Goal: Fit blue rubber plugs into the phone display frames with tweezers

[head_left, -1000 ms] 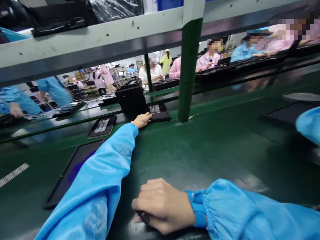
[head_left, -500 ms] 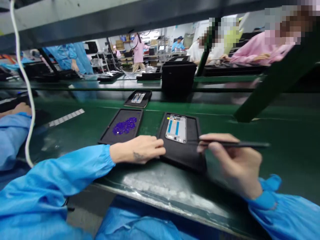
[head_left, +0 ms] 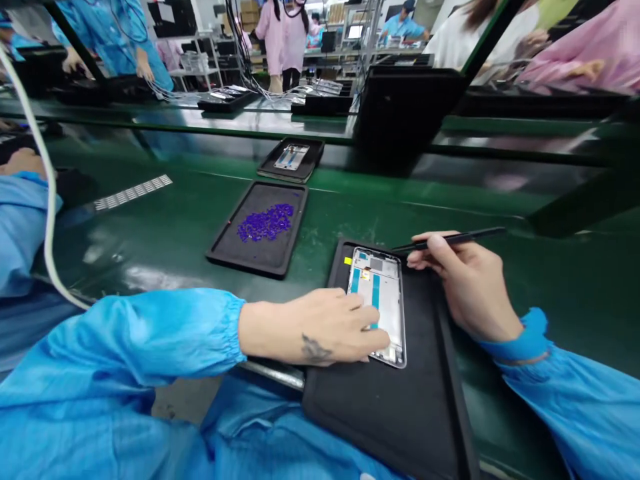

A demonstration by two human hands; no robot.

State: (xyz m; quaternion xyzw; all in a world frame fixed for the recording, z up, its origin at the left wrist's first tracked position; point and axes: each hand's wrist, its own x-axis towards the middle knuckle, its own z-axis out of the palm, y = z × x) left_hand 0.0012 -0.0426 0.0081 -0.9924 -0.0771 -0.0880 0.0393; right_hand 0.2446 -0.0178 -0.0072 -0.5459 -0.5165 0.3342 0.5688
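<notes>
A silver phone frame (head_left: 391, 300) with blue strips and a yellow tab lies in a black tray (head_left: 380, 407). My left hand (head_left: 325, 327) reaches over the frame's lower left part, its fingers bent and resting on it; the thumb is hidden. In my right hand (head_left: 465, 280) are black tweezers (head_left: 470, 235), pinched between thumb and fingers. Their tip points left, close to the frame's top edge; I cannot tell whether it touches. Left of this, a second black tray (head_left: 225, 257) holds a heap of small purple pieces (head_left: 266, 223).
Further back, another tray (head_left: 313, 157) carries a similar phone frame (head_left: 291, 157). A strip of small silver parts (head_left: 133, 193) lies on the green table at left. A white cable (head_left: 47, 200) hangs there, beside a co-worker's sleeve (head_left: 25, 233). A black box (head_left: 407, 107) stands behind.
The tray with the phone frame has come closer and now juts over the table edge. My left hand has moved from the tray's rim onto the frame. The tweezers have shifted toward the frame's top.
</notes>
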